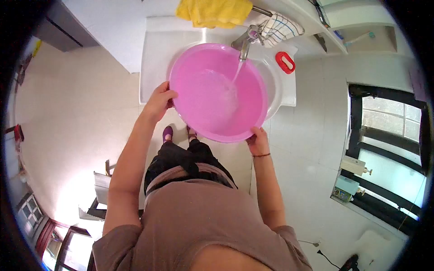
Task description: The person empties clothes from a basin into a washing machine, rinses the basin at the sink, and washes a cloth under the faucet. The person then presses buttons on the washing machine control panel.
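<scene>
A round pink basin [199, 115] rests over the white sink [151, 58], its near side jutting out past the sink's front edge. Water runs into it from the metal faucet [244, 47], and bubbly water lies in the bottom. My left hand [159, 101] grips the basin's rim on the left, thumb over the edge and fingers underneath. At the near right of the rim, my right hand [258, 142] holds on too, with a thin band around the wrist.
A yellow towel [212, 12] and a checked cloth [280, 29] hang on a bar behind the sink. To the right of the faucet lies a red soap dish [285, 62] with a pale bar. A toothbrush [359, 39] sits on the shelf, and a window [391, 144] is at the right.
</scene>
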Action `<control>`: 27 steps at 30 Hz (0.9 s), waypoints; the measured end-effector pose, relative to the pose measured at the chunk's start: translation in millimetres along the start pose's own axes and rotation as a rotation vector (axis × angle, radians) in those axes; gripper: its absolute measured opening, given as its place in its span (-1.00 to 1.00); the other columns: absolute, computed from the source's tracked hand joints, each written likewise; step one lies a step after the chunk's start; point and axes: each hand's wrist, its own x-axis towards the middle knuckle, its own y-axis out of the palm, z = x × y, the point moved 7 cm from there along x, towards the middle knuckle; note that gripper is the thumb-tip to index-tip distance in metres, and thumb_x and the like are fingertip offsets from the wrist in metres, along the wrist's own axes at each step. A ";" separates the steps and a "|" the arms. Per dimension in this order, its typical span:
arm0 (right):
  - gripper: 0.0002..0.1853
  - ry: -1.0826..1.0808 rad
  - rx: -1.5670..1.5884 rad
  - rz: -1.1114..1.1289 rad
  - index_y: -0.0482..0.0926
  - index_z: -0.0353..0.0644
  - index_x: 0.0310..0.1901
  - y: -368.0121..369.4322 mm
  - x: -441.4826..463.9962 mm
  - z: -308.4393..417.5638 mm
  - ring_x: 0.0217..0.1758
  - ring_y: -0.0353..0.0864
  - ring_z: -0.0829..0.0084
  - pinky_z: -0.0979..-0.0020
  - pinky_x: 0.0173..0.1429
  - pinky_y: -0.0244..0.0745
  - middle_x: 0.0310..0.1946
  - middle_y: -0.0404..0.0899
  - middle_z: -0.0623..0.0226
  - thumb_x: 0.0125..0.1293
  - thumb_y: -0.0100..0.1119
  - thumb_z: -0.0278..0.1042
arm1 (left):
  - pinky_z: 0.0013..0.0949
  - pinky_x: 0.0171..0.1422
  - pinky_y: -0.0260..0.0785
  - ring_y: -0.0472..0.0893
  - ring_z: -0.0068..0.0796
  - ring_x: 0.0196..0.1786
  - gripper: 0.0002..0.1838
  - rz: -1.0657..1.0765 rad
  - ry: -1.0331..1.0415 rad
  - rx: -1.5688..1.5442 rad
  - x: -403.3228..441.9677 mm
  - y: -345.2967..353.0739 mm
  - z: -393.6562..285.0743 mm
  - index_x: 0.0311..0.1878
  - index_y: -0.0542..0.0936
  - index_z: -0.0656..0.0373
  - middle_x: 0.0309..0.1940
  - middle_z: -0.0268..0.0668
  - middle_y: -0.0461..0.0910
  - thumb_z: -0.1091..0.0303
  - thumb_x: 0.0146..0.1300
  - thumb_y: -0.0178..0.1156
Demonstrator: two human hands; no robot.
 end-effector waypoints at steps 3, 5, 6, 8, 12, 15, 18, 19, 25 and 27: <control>-0.78 -0.048 -0.030 -0.085 0.42 -0.27 -0.25 -18.8 15.6 27.1 -0.34 0.47 0.46 0.46 -0.31 0.43 -0.38 0.47 0.31 0.03 -0.03 -0.44 | -0.46 -0.28 0.32 0.45 -0.50 -0.33 -0.68 0.030 -0.017 -0.050 30.4 12.0 34.0 -0.12 0.36 0.26 -0.38 -0.31 0.44 0.43 0.00 0.01; -0.83 -0.109 -0.033 -0.156 0.41 -0.26 -0.32 -38.9 16.9 52.6 -0.44 0.44 0.51 0.48 -0.42 0.37 -0.46 0.45 0.37 0.01 -0.02 -0.45 | -0.40 -0.23 0.38 0.49 -0.42 -0.30 -0.61 0.066 -0.073 -0.038 30.6 44.3 44.9 -0.01 0.33 0.26 -0.24 -0.24 0.46 0.41 0.05 -0.02; -0.88 -0.171 -0.035 -0.225 0.40 -0.26 -0.39 -52.8 15.9 69.2 -0.54 0.41 0.56 0.51 -0.53 0.31 -0.55 0.42 0.42 0.00 -0.01 -0.45 | -0.38 -0.22 0.41 0.51 -0.40 -0.29 -0.62 0.100 -0.107 -0.049 31.4 59.8 55.0 -0.02 0.33 0.28 -0.24 -0.22 0.47 0.41 0.06 -0.02; -0.89 -0.262 -0.100 -0.271 0.41 -0.28 -0.44 -56.7 -2.4 97.1 -0.58 0.40 0.55 0.50 -0.56 0.29 -0.59 0.42 0.39 0.00 0.03 -0.43 | -0.36 -0.21 0.43 0.53 -0.38 -0.29 -0.64 0.134 -0.136 -0.068 34.2 80.4 74.6 -0.03 0.33 0.30 -0.23 -0.21 0.47 0.41 0.06 -0.02; -0.84 -0.284 -0.418 -0.271 0.42 -0.30 -0.49 -43.9 -34.9 136.5 -0.70 0.35 0.55 0.53 -0.65 0.22 -0.67 0.40 0.36 0.01 0.07 -0.37 | -0.24 -0.17 0.46 0.54 -0.31 -0.25 -0.69 0.189 -0.333 -0.246 35.8 96.9 106.4 -0.10 0.38 0.35 -0.24 -0.16 0.49 0.37 0.12 -0.04; -0.80 -0.357 -0.548 -0.300 0.41 -0.32 -0.55 -16.3 -48.3 156.4 -0.73 0.34 0.56 0.54 -0.67 0.20 -0.72 0.40 0.33 0.00 0.10 -0.33 | -0.20 -0.19 0.46 0.55 -0.29 -0.27 -0.71 0.182 -0.423 -0.272 41.3 101.2 121.4 -0.13 0.41 0.34 -0.27 -0.16 0.50 0.35 0.14 -0.06; -0.75 -0.423 -0.789 -0.328 0.41 -0.34 -0.60 34.7 -63.0 176.3 -0.73 0.36 0.57 0.55 -0.65 0.22 -0.74 0.41 0.29 0.00 0.10 -0.31 | -0.23 -0.20 0.47 0.56 -0.31 -0.30 -0.73 0.127 -0.492 -0.251 41.2 103.0 132.5 -0.14 0.42 0.34 -0.30 -0.18 0.51 0.37 0.16 -0.09; -0.75 -0.425 -0.796 -0.329 0.41 -0.34 -0.60 51.1 -66.2 179.6 -0.73 0.36 0.57 0.55 -0.65 0.22 -0.74 0.41 0.29 0.00 0.10 -0.31 | -0.25 -0.20 0.47 0.56 -0.33 -0.32 -0.73 0.115 -0.530 -0.233 39.4 104.2 137.3 -0.13 0.42 0.34 -0.30 -0.19 0.51 0.38 0.17 -0.11; -0.69 -0.527 -1.202 -0.328 0.41 -0.38 -0.66 130.4 -84.6 185.4 -0.75 0.36 0.56 0.50 -0.64 0.24 -0.78 0.40 0.30 0.02 0.10 -0.27 | -0.30 -0.17 0.47 0.57 -0.41 -0.25 -0.74 0.205 -0.629 -0.452 37.8 126.0 176.9 -0.12 0.43 0.34 -0.27 -0.20 0.53 0.39 0.18 -0.07; -0.68 -0.568 -1.308 -0.362 0.43 -0.37 -0.66 142.9 -93.8 186.1 -0.74 0.37 0.55 0.48 -0.63 0.24 -0.79 0.40 0.28 0.01 0.13 -0.25 | -0.31 -0.16 0.48 0.57 -0.42 -0.24 -0.74 0.244 -0.636 -0.499 38.0 133.6 186.2 -0.13 0.43 0.35 -0.27 -0.20 0.53 0.38 0.17 -0.05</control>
